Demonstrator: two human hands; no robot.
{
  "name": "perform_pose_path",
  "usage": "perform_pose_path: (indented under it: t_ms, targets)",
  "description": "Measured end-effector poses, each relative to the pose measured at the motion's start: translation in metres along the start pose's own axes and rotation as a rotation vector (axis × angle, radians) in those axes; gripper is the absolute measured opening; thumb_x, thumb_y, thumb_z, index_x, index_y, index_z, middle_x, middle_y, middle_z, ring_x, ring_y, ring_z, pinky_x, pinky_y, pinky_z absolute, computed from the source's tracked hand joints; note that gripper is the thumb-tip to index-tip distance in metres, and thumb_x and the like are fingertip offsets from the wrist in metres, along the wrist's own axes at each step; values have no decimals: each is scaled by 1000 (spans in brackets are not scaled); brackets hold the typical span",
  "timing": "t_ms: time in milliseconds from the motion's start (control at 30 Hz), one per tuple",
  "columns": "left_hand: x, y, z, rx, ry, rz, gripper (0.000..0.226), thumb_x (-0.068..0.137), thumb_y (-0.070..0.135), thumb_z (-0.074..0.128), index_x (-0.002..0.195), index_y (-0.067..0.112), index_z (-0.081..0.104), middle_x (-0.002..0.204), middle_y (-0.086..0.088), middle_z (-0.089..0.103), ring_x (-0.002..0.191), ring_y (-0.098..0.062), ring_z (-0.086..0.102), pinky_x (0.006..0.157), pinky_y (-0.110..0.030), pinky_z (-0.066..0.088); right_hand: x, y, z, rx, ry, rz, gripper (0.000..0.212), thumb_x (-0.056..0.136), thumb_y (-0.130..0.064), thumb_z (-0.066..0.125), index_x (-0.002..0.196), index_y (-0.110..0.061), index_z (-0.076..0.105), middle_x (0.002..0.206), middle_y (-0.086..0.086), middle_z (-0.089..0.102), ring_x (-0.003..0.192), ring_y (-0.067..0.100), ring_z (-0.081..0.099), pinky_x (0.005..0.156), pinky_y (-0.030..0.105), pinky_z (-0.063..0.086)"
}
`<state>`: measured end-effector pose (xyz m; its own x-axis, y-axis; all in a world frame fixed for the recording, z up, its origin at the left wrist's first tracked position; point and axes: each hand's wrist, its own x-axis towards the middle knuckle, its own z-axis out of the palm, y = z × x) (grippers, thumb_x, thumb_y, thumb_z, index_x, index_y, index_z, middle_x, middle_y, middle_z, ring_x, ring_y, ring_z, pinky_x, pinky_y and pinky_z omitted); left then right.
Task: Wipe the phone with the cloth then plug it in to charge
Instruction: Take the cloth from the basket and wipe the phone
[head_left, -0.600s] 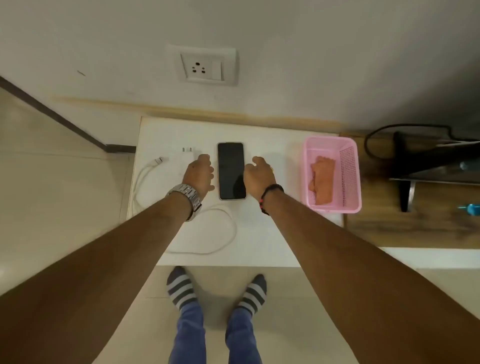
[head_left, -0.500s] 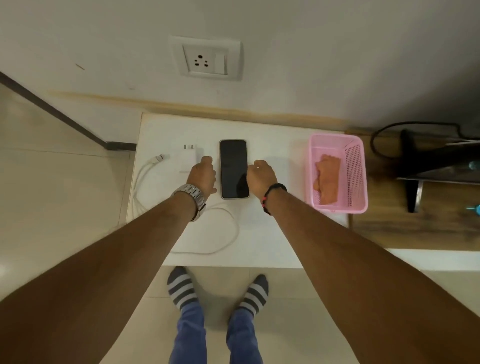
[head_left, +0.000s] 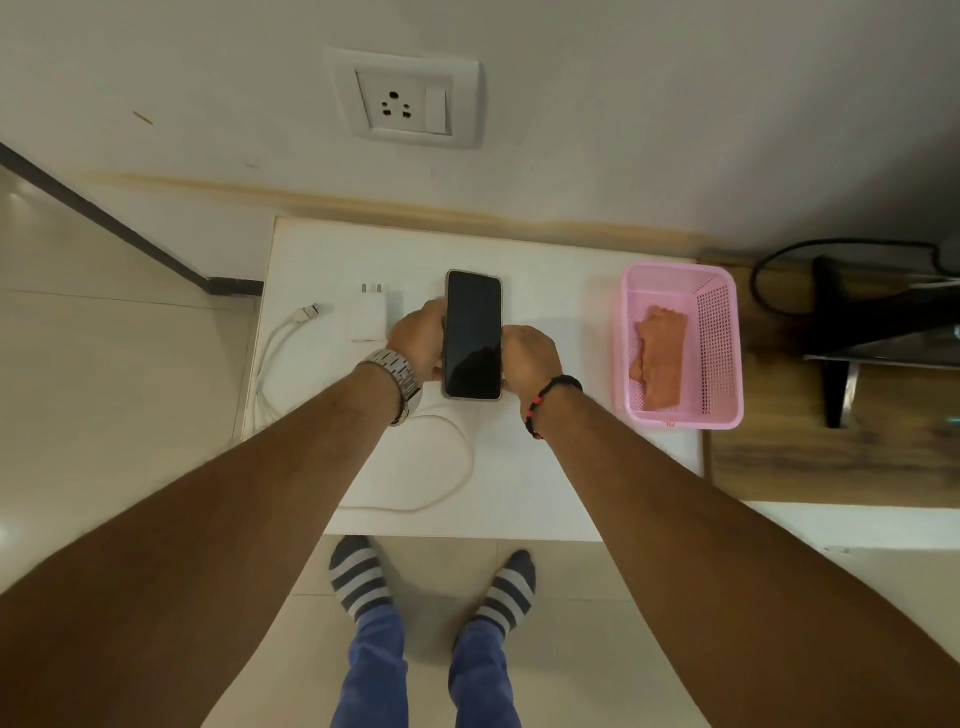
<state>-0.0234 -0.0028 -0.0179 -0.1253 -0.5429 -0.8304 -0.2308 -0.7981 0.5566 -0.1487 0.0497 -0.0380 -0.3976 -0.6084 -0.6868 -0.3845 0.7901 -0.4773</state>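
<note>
Holding the phone (head_left: 472, 335) by its long edges, I have my left hand (head_left: 418, 343) curled on one side and my right hand (head_left: 527, 358) on the other. The grip is narrow, closed on the phone from both flanks. Whether the phone lies flat on the bench (head_left: 545, 467) or is just lifted, I cannot tell.

Its long axis runs straight away from me, toward the wall, screen up and dark. The cloth (head_left: 657, 358) lies well off to the right of the grip, inside the pink basket (head_left: 680, 418), so my right hand is the nearer one for fetching it; I judge the left should hold the phone meanwhile.

The charger (head_left: 370, 319) sits just left of my left hand, its cable (head_left: 457, 467) looping back under my left wrist, the free plug (head_left: 310, 313) further left. The socket (head_left: 408, 98) is on the wall beyond the grip.

My fingertips are hidden under and behind the phone, and the phone's charging port is out of sight.
</note>
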Motion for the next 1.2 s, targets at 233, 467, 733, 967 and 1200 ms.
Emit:
perform_pose_path:
  t_ms: [233, 467, 733, 967, 1200]
  targets:
    - [-5, 11, 7, -256, -218, -51, 78, 99, 73, 26, 139, 17, 62, 136, -15, 68, 127, -35, 64, 113, -51, 46, -45, -11, -32, 531, 76, 9, 34, 100, -10, 43, 116, 16, 58, 110, 33, 66, 111, 52, 60, 97, 62, 51]
    - [-12, 4, 22, -389, -444, -42, 81, 95, 80, 24, 128, 23, 72, 130, -14, 72, 112, -36, 73, 89, -52, 61, -51, 13, -83, 483, 121, -214, 24, 100, -20, 50, 103, -15, 74, 91, -2, 74, 85, 15, 68, 73, 26, 56]
    - [-12, -8, 33, -511, -665, -65, 92, 96, 78, 21, 150, 11, 51, 142, -24, 61, 115, -43, 68, 94, -58, 57, -8, 93, -135, 233, 509, -42, 15, 88, -32, 59, 83, -25, 72, 66, -13, 73, 63, 23, 71, 64, 33, 61]
    - [-8, -9, 34, -463, -702, -47, 89, 95, 77, 23, 141, 10, 61, 133, -21, 66, 112, -40, 69, 97, -58, 55, 13, 120, -126, -163, 517, 139, 57, 81, -52, 61, 115, -6, 62, 110, 15, 70, 100, 38, 66, 91, 45, 55]
    - [-11, -6, 37, -424, -676, -48, 87, 96, 76, 25, 137, 10, 65, 129, -21, 69, 108, -40, 70, 98, -58, 54, 29, 114, -124, 122, 495, 316, 60, 90, -39, 66, 137, -7, 46, 132, 16, 61, 122, 38, 59, 104, 44, 50]
